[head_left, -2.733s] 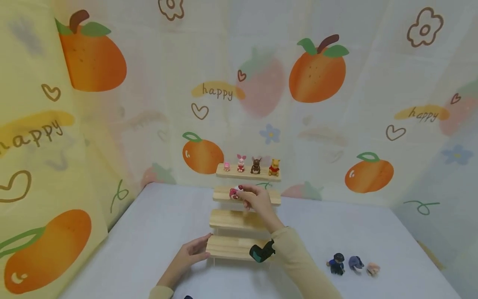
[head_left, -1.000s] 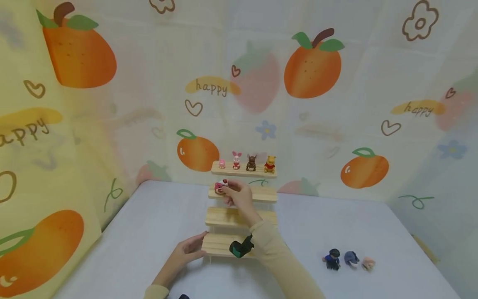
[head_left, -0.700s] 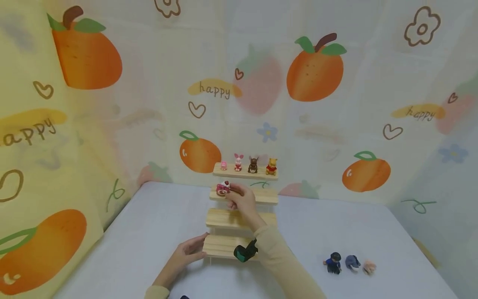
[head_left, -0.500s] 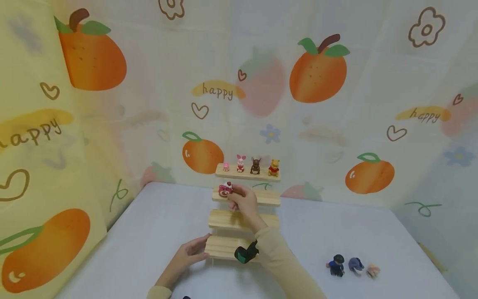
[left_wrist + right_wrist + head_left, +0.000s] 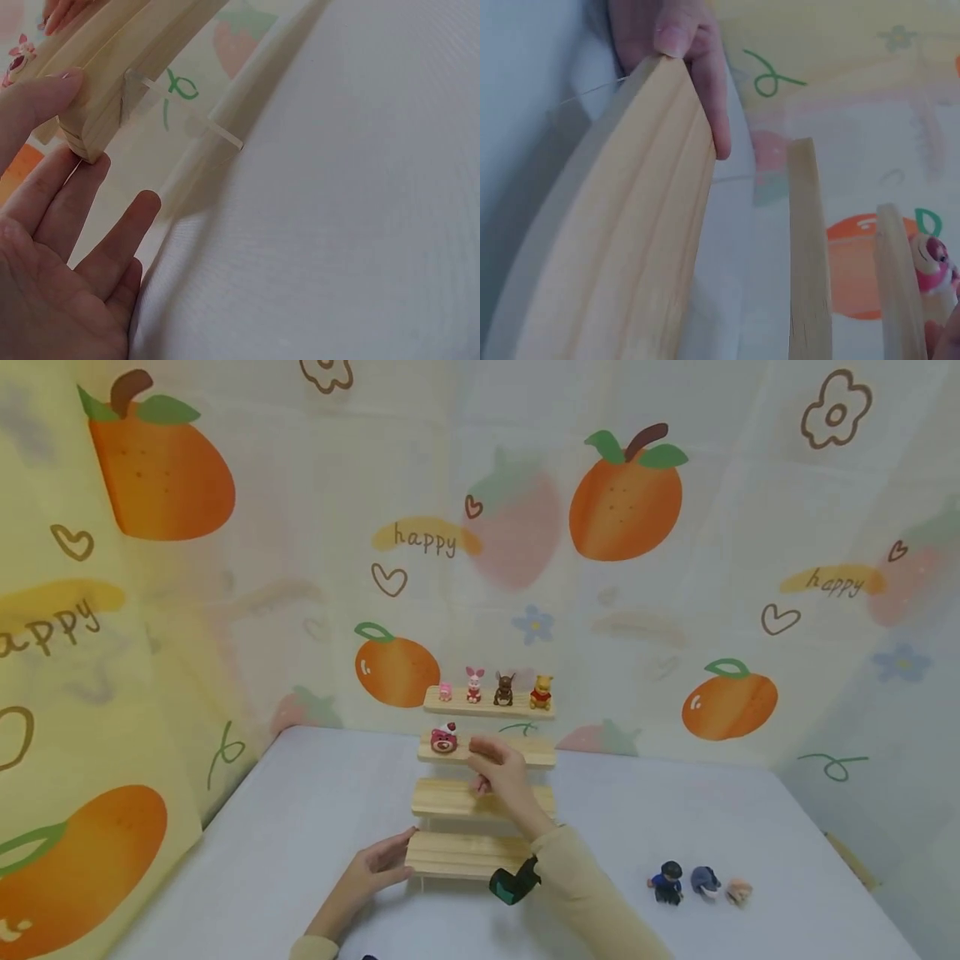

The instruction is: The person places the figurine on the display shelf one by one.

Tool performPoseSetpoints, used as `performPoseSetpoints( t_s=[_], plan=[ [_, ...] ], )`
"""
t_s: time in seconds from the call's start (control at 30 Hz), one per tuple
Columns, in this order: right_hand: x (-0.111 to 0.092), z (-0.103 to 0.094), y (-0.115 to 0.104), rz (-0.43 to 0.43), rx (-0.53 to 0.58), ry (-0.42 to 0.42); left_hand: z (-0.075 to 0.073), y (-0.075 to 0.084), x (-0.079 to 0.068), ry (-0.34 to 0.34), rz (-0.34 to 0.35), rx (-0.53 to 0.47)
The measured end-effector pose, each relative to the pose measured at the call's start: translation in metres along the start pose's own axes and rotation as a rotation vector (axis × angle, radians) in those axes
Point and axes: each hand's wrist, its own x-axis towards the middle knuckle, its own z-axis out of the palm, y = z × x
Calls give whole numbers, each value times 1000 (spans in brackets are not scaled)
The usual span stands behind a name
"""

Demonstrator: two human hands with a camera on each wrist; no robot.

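A four-tier wooden display stand (image 5: 465, 852) rises on the white table. My left hand (image 5: 367, 872) holds the left end of its lowest shelf; in the left wrist view the thumb lies on top and fingertips (image 5: 94, 166) press the end from below. On the second shelf from the top, at its left, sits a pink bear figurine (image 5: 443, 741) with a white, berry-topped cap. Just right of it hovers my right hand (image 5: 504, 777), apart from the bear and holding nothing. The right wrist view catches the bear (image 5: 932, 262) beside a sliver of that hand.
Atop the stand sit a small pink figurine (image 5: 446, 692), a piglet (image 5: 474, 685), a brown eared figurine (image 5: 504, 690) and a yellow bear (image 5: 541, 692). On the table at right lie a dark-haired doll (image 5: 667, 883), a grey-blue figurine (image 5: 705, 882) and a peach piece (image 5: 738, 892).
My right hand carried the bear figurine leftward to the left end of the second shelf, let it go, and drew back to the right. The left hand stayed at the bottom shelf.
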Motion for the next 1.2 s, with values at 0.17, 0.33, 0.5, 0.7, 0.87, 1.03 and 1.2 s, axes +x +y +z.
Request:
performPoseSetpoints(
  t_s=[0.17, 0.33, 0.5, 0.7, 0.87, 1.03, 1.2],
  plan=[
    [-23, -33, -8, 9, -46, 30, 0, -1, -1, -16, -11, 1],
    [-49, -81, -9, 14, -76, 96, 0, -3, -1, -47, -16, 0],
    [-81, -133, -6, 86, -205, 165, 1, -3, -4, -39, -32, 2],
    [-111, -188, -7, 239, -373, 172, 0, -2, -5, -21, -12, -1],
    [-124, -229, -7, 327, -428, 88, -1, -1, -4, -3, -15, 0],
    [-132, -250, 3, 368, -448, -59, -1, 0, -1, 2, -23, 0],
    [-135, -254, 11, 390, -501, -108, 0, -2, 1, -5, 0, -26]
  ],
)
